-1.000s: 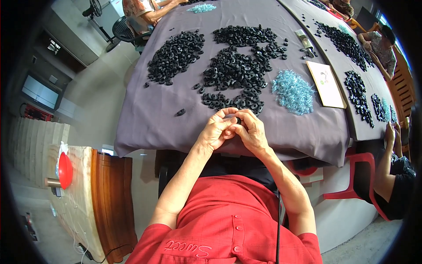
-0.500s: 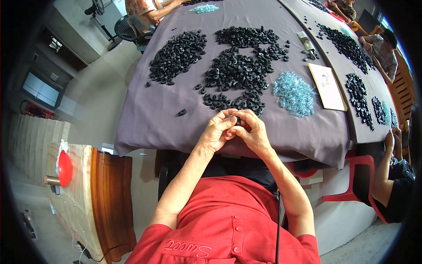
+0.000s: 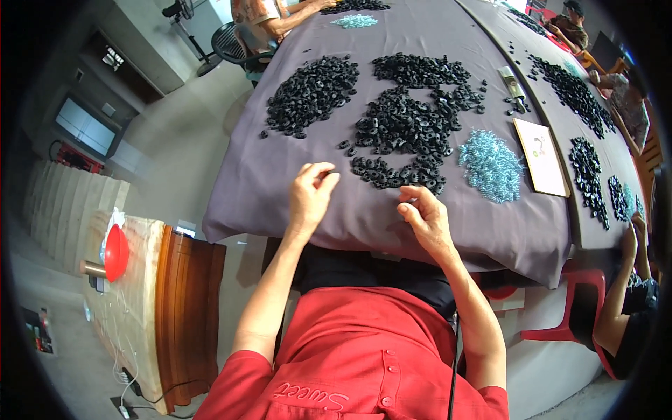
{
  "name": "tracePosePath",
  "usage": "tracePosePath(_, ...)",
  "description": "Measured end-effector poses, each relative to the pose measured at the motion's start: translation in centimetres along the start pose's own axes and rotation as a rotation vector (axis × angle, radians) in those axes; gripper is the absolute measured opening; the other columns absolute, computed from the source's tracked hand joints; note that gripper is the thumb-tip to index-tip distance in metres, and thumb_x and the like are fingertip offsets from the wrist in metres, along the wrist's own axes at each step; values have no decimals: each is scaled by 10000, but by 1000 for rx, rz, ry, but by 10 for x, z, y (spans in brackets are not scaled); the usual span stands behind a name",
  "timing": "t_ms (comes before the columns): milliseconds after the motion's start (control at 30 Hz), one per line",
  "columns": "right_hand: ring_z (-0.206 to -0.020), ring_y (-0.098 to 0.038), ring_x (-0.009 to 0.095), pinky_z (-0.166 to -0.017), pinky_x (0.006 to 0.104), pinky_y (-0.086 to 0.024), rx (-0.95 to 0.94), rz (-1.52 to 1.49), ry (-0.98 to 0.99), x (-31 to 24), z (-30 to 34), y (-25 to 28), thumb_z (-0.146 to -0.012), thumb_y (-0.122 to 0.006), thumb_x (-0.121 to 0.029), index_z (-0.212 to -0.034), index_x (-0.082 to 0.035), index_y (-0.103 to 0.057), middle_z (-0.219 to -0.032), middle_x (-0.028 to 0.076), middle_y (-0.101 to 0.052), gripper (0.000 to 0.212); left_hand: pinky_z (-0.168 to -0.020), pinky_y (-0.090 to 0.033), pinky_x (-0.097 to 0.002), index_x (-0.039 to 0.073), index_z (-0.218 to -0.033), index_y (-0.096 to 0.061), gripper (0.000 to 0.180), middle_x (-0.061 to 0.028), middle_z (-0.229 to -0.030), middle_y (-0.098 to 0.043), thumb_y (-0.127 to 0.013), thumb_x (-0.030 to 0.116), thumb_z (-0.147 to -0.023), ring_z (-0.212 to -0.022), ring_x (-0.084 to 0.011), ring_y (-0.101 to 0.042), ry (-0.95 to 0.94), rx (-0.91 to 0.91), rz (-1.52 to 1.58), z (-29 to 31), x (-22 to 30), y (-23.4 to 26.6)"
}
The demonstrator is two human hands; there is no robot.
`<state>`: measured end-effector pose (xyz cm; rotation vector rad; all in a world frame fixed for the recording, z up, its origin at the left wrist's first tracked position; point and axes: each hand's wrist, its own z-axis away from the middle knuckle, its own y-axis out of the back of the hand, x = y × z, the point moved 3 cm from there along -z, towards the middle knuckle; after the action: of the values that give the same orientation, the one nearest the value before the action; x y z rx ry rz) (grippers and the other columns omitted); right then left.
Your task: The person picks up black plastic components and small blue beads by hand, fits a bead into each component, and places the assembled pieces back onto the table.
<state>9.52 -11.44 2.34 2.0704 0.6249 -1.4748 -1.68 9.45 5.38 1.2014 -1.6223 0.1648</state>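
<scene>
My left hand (image 3: pixel 309 201) hovers over or rests on the cloth near the table's front edge, left of the small black parts. Its fingers are bent, thumb and forefinger apart, and nothing shows between them. The cloth beneath it is hidden. To the right, my right hand (image 3: pixel 428 222) is at the near edge of the middle heap of small black plastic parts (image 3: pixel 402 126). Its fingers curl loosely with the thumb away from them, and I see nothing held. A pile of clear light-blue small pieces (image 3: pixel 491 168) lies beyond it to the right.
Another black heap (image 3: pixel 311 94) lies at the far left on the grey tablecloth (image 3: pixel 259 189). A white board (image 3: pixel 541 157) and a tube (image 3: pixel 513 87) sit on the right. Other people work around the tables. A wooden cabinet (image 3: pixel 185 315) stands at my left.
My hands, together around a small black part before, have separated, the left going left and the right going right. That part is no longer visible between them. The whole view has shifted slightly.
</scene>
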Motion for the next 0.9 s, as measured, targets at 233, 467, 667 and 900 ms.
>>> tracePosePath(233,-647,-578,163,-606,272,-473,-12,149,63,-5,2,-2,-806,-642,-77,-989,5,-593,-821,92,-609,207,-693,-459,-361,54,-894,-620,166,-74,-834,-573,-667,99,-742,-772,-248,-551,-136,37,-351,6,-26,9)
tracePosePath(467,-685,-598,197,-627,284,-480,-4,155,81,-8,2,0,-799,-636,-61,-964,-3,-594,-810,104,-599,179,-716,-461,-389,77,-873,-619,161,-82,-856,-587,-641,63,-713,-814,-295,-545,-290,51,-619,2,-22,15)
tracePosePath(667,-730,-603,146,-654,256,-482,-7,191,130,-6,1,0,-814,-609,-30,-974,5,-599,-815,91,-612,165,-759,-433,-395,107,-932,-630,238,-51,-919,-592,-636,41,-704,-869,-287,-525,-173,88,-612,1,-45,38)
tracePosePath(900,-644,-558,99,-593,228,-460,32,-7,-42,-5,1,7,-840,-589,-32,-975,-3,-612,-755,35,-599,140,-837,-401,-415,133,-1002,-636,290,-18,-1047,-580,-642,71,-719,-991,-263,-512,-58,93,-608,6,-48,35)
